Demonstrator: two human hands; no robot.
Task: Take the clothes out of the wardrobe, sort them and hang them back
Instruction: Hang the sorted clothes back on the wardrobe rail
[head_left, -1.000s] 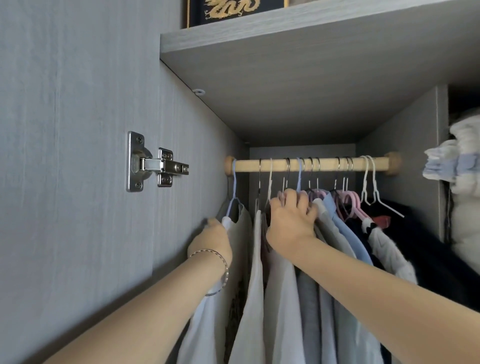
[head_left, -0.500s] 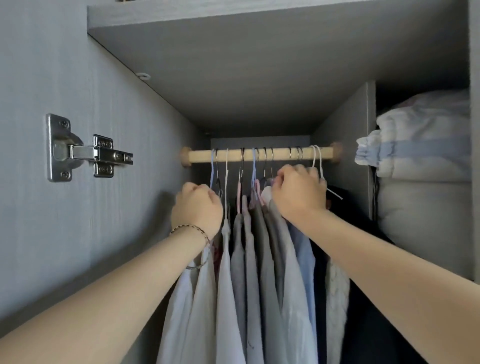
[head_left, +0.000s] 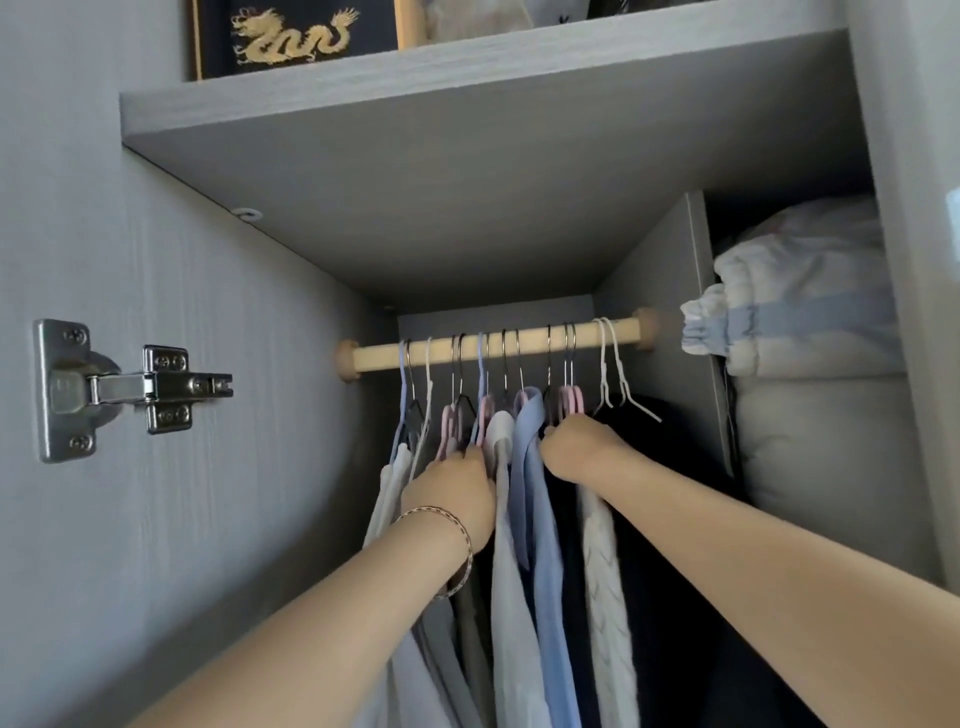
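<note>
Hanging on hangers from the wooden rod, the clothes are being reached into at shoulder level. The left hand is being pushed in beside a pale shirt, its fingers hidden. The right hand is being held curled against the blue shirt. Whether either hand is gripping anything cannot be told. Bedding is being stored in the compartment to the right.

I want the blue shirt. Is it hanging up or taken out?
Hanging up: the blue shirt hangs on a hanger hooked over the pole.
</note>
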